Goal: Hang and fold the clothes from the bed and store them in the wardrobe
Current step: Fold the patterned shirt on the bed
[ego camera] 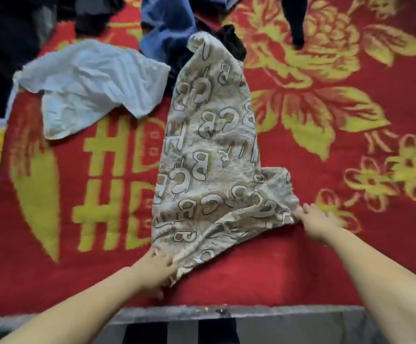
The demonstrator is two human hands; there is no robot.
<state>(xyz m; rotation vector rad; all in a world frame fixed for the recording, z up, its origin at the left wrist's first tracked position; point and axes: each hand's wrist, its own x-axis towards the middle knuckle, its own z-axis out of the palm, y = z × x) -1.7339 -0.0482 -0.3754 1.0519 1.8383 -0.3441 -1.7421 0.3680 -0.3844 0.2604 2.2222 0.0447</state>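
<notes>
a beige lettered garment [209, 155] was spread lengthwise on the red flowered bed [326, 256], its near corners held: the left hand [156, 271] was curled round one, the right hand [317, 220] pinched the other. a crumpled white shirt [90, 83] and blue and dark clothes [162, 23] were left beyond

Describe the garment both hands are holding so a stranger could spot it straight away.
Start at the red bedspread with yellow flowers. Down its middle lies a long beige garment, its near corners held by the left hand and right hand. Unlike the plain white shirt beside it, it is printed all over with outlined letters.
</notes>
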